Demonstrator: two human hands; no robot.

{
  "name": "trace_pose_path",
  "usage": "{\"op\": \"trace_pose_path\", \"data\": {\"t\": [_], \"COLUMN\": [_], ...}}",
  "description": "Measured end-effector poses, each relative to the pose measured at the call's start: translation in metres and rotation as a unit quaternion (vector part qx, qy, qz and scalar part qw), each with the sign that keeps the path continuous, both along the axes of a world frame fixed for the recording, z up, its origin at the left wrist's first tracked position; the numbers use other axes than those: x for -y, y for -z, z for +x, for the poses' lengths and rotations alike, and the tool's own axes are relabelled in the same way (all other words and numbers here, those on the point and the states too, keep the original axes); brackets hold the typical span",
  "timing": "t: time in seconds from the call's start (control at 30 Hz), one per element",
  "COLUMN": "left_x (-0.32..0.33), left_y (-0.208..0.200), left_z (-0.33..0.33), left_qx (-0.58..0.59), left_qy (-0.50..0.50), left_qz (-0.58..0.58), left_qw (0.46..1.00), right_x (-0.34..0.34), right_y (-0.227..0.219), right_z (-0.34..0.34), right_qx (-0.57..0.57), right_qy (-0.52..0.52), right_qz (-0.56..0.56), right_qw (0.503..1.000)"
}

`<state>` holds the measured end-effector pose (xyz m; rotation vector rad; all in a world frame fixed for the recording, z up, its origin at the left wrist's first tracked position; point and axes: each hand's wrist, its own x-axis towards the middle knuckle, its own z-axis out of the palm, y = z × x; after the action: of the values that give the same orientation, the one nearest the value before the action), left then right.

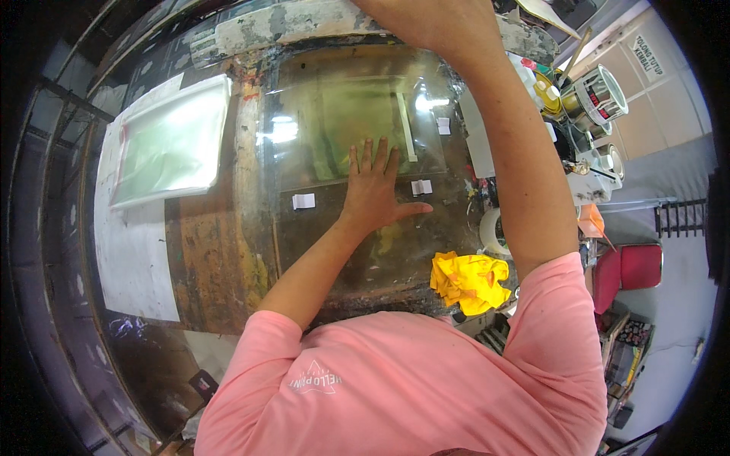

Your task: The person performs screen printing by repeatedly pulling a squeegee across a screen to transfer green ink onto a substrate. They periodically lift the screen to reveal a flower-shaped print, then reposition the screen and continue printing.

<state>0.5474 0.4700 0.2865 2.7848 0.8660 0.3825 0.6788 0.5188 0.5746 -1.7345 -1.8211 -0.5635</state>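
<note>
The left hand (371,191) is resting palm down, released and with fingers spreading, its fingertips lying over the lower edge of the clear sheet (356,106) on the table (209,254). Three white tabs (303,201) are sitting just beside the sheet. The right hand (430,19) is reaching past the far edge, running out of view, so I cannot tell whether it is grasping anything. A yellow cloth (470,281) is lying crumpled near the tape roll (493,232).
</note>
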Motion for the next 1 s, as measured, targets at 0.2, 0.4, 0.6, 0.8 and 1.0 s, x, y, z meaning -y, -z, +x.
{"op": "trace_pose_path", "data": {"t": [0.2,0.4,0.6,0.8,1.0], "left_x": [0.002,0.004,0.004,0.002,0.002], "left_y": [-0.003,-0.005,-0.005,0.001,0.003], "left_z": [0.0,-0.004,-0.004,-0.003,-0.003], "left_qx": [0.006,0.033,0.035,0.071,0.091], "left_qy": [0.003,0.012,0.017,0.025,0.029], "left_qz": [0.011,0.017,0.019,0.013,0.02], "left_qw": [1.0,0.999,0.999,0.997,0.995], "right_x": [-0.001,0.0,0.003,0.001,0.002], "right_y": [0.003,0.004,0.002,0.006,0.006], "right_z": [0.001,0.0,-0.001,-0.001,-0.001], "right_qx": [-0.003,-0.002,-0.002,0.002,0.006], "right_qy": [-0.009,-0.006,-0.005,-0.001,0.003], "right_qz": [0.021,0.016,0.002,0.018,0.021], "right_qw": [1.0,1.0,1.0,1.0,1.0]}}
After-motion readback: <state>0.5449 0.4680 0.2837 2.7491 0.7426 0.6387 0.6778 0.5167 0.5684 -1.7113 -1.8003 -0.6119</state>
